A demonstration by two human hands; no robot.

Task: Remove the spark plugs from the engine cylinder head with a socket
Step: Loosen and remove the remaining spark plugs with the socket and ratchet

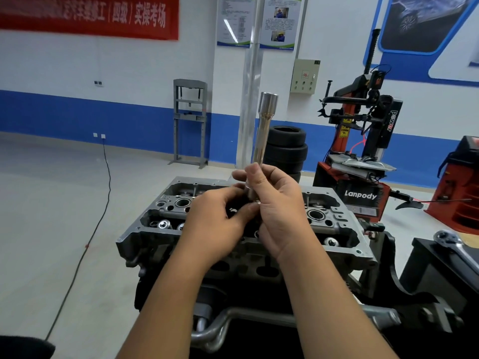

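Risk first: a drop. Long chrome spark-plug socket held upright above the grey cast-aluminium cylinder head, lower end down, and whatever sits at that lower end could fall straight into the open valve gear or a plug well if the left fingertips slip. Cause likely to be a smooth polished surface and a light pinch rather than a full grasp. Second risk: tilting the tall socket while fiddling at its base, knocking it against the head's rim.

Right hand wrapped around the socket's lower part, thumb and fingers clamped on the metal. Left hand curled in from the left, fingertips pinching at the socket's bottom end; unclear whether a plug is between them, as that spot is hidden by both hands.

Socket itself: slim mirrored shaft, wider cylindrical collar at the top, bright and clean, reflecting the room. Held over the middle of the head, not seated in any well.

Cylinder head resting on a dark stand, round wells and shiny valve caps visible along both rows. Chrome ratchet handle lying apart at the right on a black block, not attached to the socket.
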